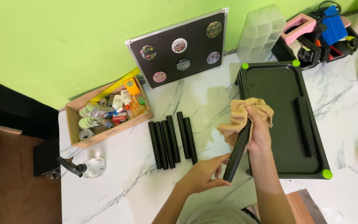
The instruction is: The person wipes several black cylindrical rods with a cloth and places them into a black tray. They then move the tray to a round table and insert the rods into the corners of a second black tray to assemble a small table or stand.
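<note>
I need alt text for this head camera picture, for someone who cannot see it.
Seen from above, the left hand steadies a black tube while the right hand presses a tan cloth around it, over a white marble table. Five more black tubes lie left; a black tray sits right.

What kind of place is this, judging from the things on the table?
Probably a small craft or hobby workbench: a white marble-patterned table against a green wall, a black board with round pin badges, a cardboard box of small supplies, and black tubes in a row.
</note>
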